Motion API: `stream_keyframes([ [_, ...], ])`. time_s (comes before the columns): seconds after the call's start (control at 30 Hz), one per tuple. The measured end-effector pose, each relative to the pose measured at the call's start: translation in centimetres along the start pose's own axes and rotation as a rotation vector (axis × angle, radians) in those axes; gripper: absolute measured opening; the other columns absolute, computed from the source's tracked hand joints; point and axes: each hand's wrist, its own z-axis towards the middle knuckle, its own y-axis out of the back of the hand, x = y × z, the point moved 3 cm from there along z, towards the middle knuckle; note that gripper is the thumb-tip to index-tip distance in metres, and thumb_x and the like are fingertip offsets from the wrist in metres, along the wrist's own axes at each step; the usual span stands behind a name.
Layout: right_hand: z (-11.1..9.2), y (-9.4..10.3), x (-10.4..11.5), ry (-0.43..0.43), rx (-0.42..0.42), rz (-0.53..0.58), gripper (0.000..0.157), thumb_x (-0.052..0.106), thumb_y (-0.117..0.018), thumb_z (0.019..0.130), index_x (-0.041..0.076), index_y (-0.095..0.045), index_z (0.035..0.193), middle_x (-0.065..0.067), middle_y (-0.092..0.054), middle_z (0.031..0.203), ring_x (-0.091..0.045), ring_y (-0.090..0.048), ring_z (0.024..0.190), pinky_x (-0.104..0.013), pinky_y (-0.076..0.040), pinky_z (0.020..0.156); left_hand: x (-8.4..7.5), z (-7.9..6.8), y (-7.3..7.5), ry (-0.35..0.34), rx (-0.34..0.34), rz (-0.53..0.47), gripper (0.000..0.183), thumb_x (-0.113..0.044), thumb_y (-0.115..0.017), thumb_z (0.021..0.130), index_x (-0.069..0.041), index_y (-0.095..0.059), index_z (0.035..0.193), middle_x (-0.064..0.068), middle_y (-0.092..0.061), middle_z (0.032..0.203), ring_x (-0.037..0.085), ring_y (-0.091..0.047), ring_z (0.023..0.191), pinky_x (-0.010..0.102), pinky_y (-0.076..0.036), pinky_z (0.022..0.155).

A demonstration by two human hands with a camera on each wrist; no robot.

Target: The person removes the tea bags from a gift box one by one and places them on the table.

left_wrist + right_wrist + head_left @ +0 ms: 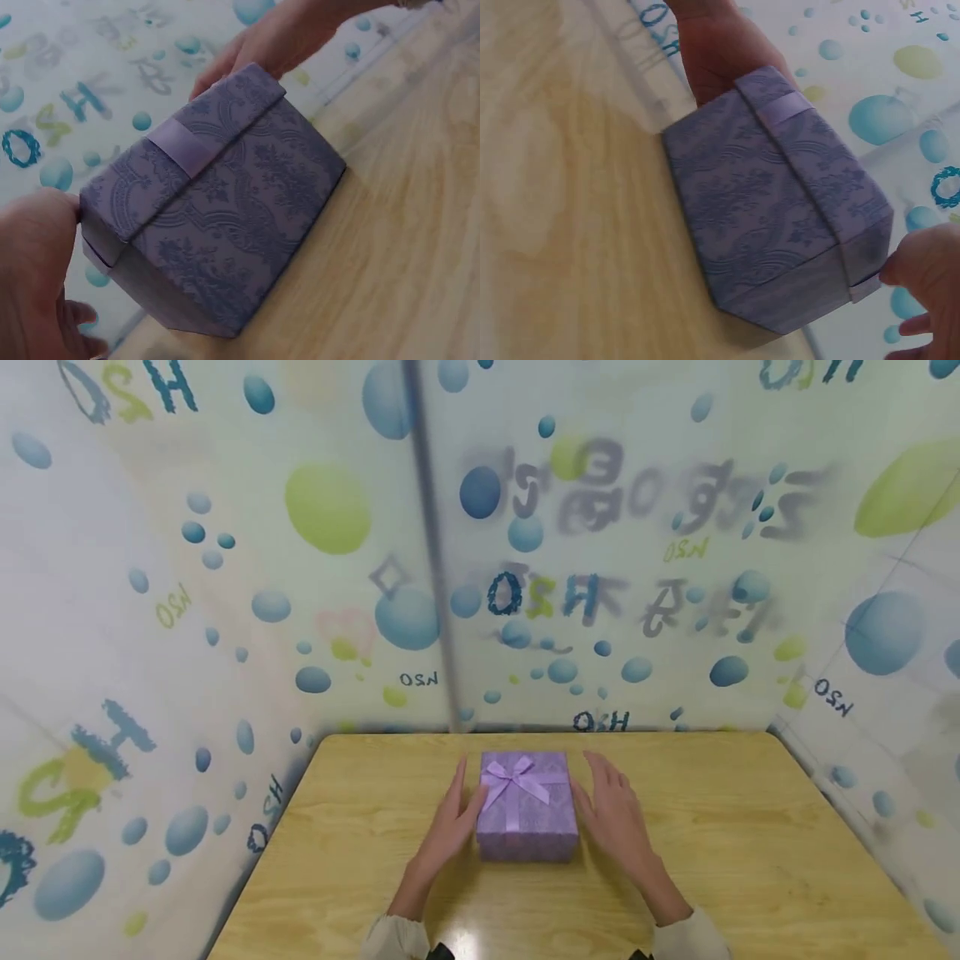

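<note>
A purple gift box (528,843) with a patterned surface sits on the wooden table, its lid in place. A lilac ribbon (517,779) crosses the lid and is tied in a bow. On the box's left side is my left hand (447,827), thumb at the lid's edge and fingers extended forward. My right hand (617,820) flanks the other side in the same way. In the left wrist view, the left thumb (56,206) meets the lid's corner while the other fingers stand off the box. The right wrist view has the right thumb (911,259) at the lid's corner too.
The wooden table (750,843) extends around the box on every side. Behind it and to both sides rise pale curtains (660,610) printed with blue and green bubbles and letters. Light-coloured sleeves (693,935) cover the forearms.
</note>
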Motion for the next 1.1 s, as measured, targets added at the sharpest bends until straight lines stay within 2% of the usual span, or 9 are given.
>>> stream_keyframes([
  [0.07,-0.9,-0.5,-0.2,0.009,0.032,0.077,0.059,0.006,-0.062,0.102,0.0,-0.041,0.157,-0.026,-0.049,0.154,-0.048,-0.053,0.134,-0.062,-0.05,0.1,0.4,-0.5,-0.4,0.009,0.002,-0.077,0.074,-0.045,-0.051,0.11,-0.014,-0.018,0.169,0.017,-0.03,0.169,0.039,-0.028,0.155,0.057,-0.025,0.124],
  [0.17,-2.1,-1.2,-0.3,0.039,0.104,0.227,0.068,-0.014,-0.055,0.093,0.002,-0.041,0.158,-0.024,-0.05,0.155,-0.046,-0.058,0.129,-0.057,-0.055,0.094,0.8,-1.3,-1.1,-0.032,0.006,-0.129,0.068,-0.036,-0.05,0.112,-0.007,-0.024,0.167,0.023,-0.039,0.163,0.04,-0.037,0.151,0.059,-0.033,0.119],
  [0.3,-3.1,-1.5,-0.2,0.101,0.184,0.404,0.078,-0.025,-0.05,0.087,0.002,-0.04,0.159,-0.023,-0.046,0.157,-0.044,-0.059,0.128,-0.059,-0.054,0.095,0.7,-2.5,-1.7,-0.071,0.052,-0.15,0.073,-0.031,-0.058,0.109,-0.011,-0.02,0.168,0.019,-0.03,0.169,0.039,-0.03,0.154,0.059,-0.031,0.12],
  [0.4,-3.4,-1.1,-0.4,0.11,0.24,0.509,0.075,-0.022,-0.053,0.088,0.001,-0.04,0.159,-0.024,-0.043,0.159,-0.044,-0.058,0.128,-0.059,-0.053,0.097,0.9,-3.3,-2.2,-0.06,0.074,-0.121,0.091,-0.034,-0.07,0.101,-0.016,-0.014,0.169,0.016,-0.022,0.172,0.036,-0.024,0.156,0.056,-0.024,0.123],
  [0.5,-3.4,-0.6,-0.6,0.073,0.318,0.592,0.075,-0.012,-0.059,0.091,0.003,-0.037,0.161,-0.024,-0.039,0.162,-0.045,-0.057,0.13,-0.058,-0.052,0.101,1.2,-3.5,-2.7,-0.059,0.057,-0.084,0.105,-0.039,-0.08,0.092,-0.017,-0.013,0.17,0.014,-0.024,0.171,0.032,-0.025,0.156,0.054,-0.021,0.125],
  [0.63,-3.5,-0.4,-0.8,0.043,0.375,0.642,0.08,-0.002,-0.069,0.091,0.006,-0.035,0.162,-0.022,-0.036,0.164,-0.047,-0.055,0.133,-0.057,-0.051,0.104,1.2,-3.7,-3.0,-0.09,0.011,-0.097,0.108,-0.035,-0.087,0.087,-0.011,-0.02,0.168,0.013,-0.034,0.168,0.031,-0.038,0.151,0.052,-0.032,0.121],
  [0.77,-3.5,-0.5,-0.7,0.059,0.36,0.657,0.078,0.005,-0.076,0.092,0.005,-0.038,0.16,-0.024,-0.038,0.162,-0.047,-0.057,0.13,-0.051,-0.054,0.103,1.0,-3.9,-2.7,-0.114,-0.052,-0.113,0.102,-0.032,-0.09,0.084,-0.008,-0.032,0.165,0.008,-0.05,0.158,0.026,-0.052,0.138,0.044,-0.046,0.111],
  [0.87,-3.4,-0.5,-0.6,0.084,0.325,0.674,0.076,0.005,-0.079,0.091,0.003,-0.043,0.157,-0.026,-0.042,0.158,-0.046,-0.059,0.125,-0.041,-0.056,0.101,0.8,-3.9,-2.6,-0.123,-0.085,-0.118,0.097,-0.032,-0.09,0.083,-0.011,-0.038,0.162,0.004,-0.056,0.152,0.023,-0.055,0.133,0.04,-0.049,0.108],
  [1.1,-2.7,0.2,-0.3,0.092,0.275,0.684,0.065,0.002,-0.081,0.088,0.002,-0.055,0.148,-0.026,-0.044,0.156,-0.038,-0.063,0.115,-0.033,-0.057,0.096,0.2,-3.8,-2.7,-0.127,-0.127,-0.11,0.092,-0.037,-0.09,0.083,-0.016,-0.043,0.16,0.003,-0.055,0.153,0.025,-0.054,0.135,0.054,-0.044,0.111],
])
